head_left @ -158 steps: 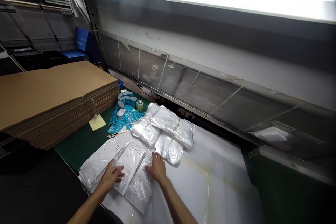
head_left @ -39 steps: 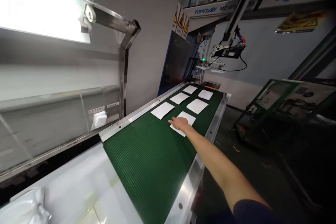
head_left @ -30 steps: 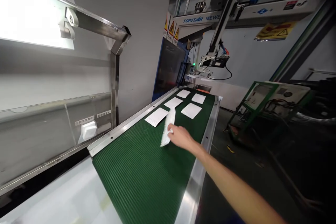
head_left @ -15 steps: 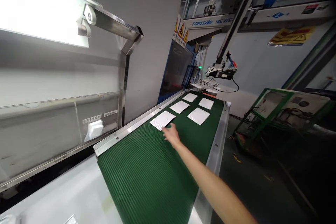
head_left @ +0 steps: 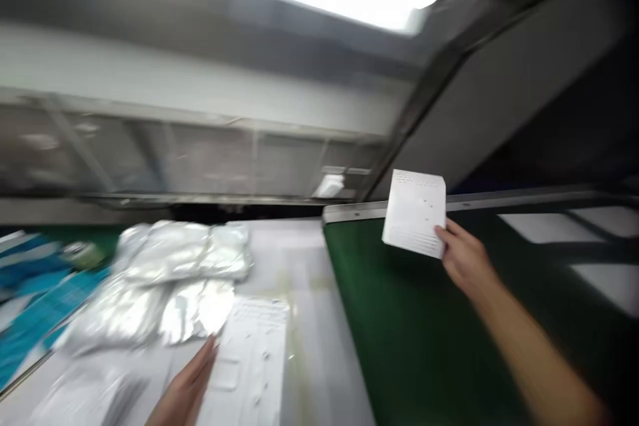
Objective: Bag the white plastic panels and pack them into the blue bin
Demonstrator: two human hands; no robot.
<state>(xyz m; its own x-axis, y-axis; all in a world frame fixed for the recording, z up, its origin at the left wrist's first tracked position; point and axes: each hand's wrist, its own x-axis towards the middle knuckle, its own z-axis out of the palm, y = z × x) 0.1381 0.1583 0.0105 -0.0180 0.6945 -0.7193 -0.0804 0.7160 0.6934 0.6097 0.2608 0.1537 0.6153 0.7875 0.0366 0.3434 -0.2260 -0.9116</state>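
Note:
My right hand pinches a white perforated sheet by its lower right edge, holding it up over the dark green conveyor belt. Down at the bottom edge, my left hand has its fingers apart and holds nothing. Its fingertips are beside a second white sheet lying flat on the white table. Just above that hand lies a heap of silvery plastic bags. The whole view is motion-blurred.
Blue printed cards lie at the far left. A metal rail runs along the belt's far edge, with a glass panel behind it. Pale sheets lie on the belt at the right.
My view has swung left from along the belt back towards the table. My right hand now holds a sheet up, and my left hand has come into view.

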